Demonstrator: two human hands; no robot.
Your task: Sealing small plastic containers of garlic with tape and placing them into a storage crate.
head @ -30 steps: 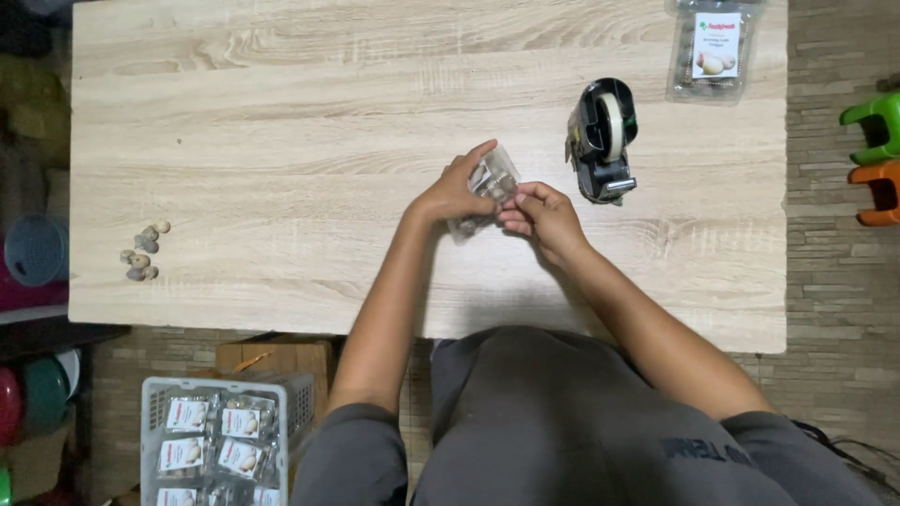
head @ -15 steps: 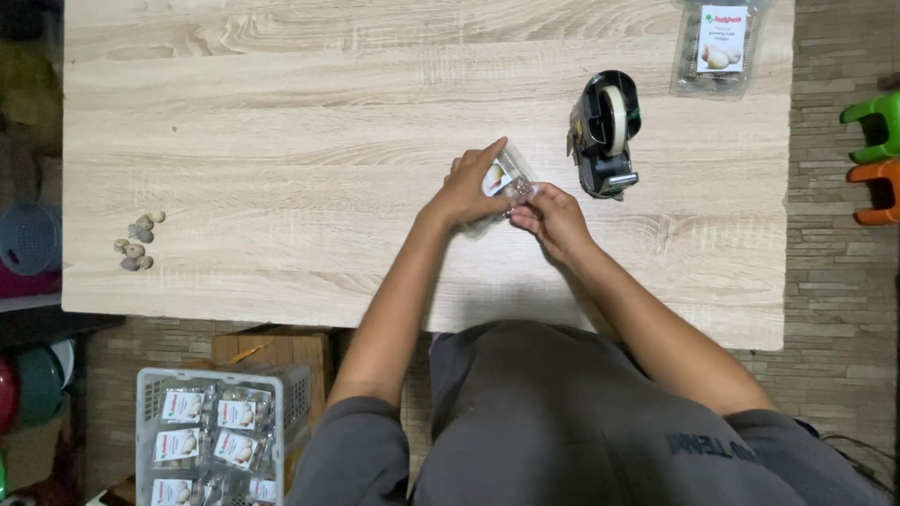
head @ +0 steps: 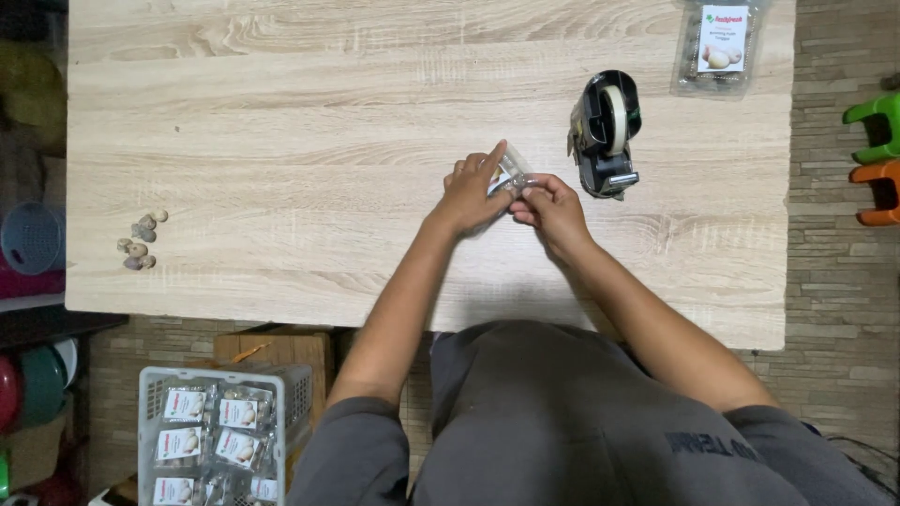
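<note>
Both hands meet over the wooden tabletop (head: 281, 141), sharing a small clear plastic pack (head: 511, 174) just left of the black tape dispenser (head: 605, 131). The left hand (head: 472, 192) cups the pack from the left, fingers closed on it with the forefinger stretched along its top edge; the right hand (head: 551, 208) pinches its right end with narrow, closed fingers. Compared with a second ago, the pack and both hands sit a little nearer the dispenser. A labelled clear clamshell pack (head: 720, 47) lies at the far right corner, a cluster of small brown nuts (head: 139, 242) near the left edge, and a grey basket (head: 150, 389) of filled packs stands on the floor below.
</note>
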